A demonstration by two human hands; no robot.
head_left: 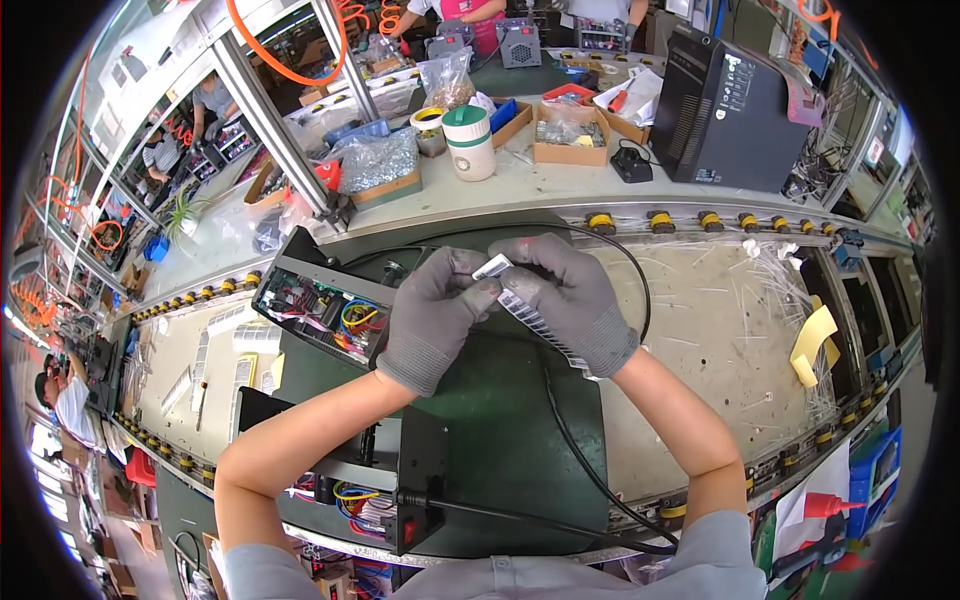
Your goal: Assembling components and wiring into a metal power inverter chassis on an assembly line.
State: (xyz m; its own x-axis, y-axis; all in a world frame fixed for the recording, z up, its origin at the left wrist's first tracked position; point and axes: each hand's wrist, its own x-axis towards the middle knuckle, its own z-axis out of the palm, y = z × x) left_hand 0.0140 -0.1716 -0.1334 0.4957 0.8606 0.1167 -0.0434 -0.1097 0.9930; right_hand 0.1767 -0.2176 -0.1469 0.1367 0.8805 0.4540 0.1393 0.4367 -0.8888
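In front of my chest, both hands wear grey knitted gloves and are brought close together. My right hand (575,295) grips a strip of white labels (535,325) between thumb and fingers, and the strip's tail hangs below that hand. At the strip's upper end is a small white label (491,267) with dark print. My left hand (435,305) pinches at this end, its fingertips partly hidden. Left of my left hand stands an open black-cased device (325,305) with coloured wires inside. A second such device (405,485), with a red switch, lies below my left forearm.
Under the hands lies a dark green mat (500,430). A black cable (570,430) curves across it. Label sheets (232,318) and a pen-like tool (201,405) lie at left, yellow paper (812,345) at right. A lidded cup (468,145) and black computer case (735,115) occupy the shelf.
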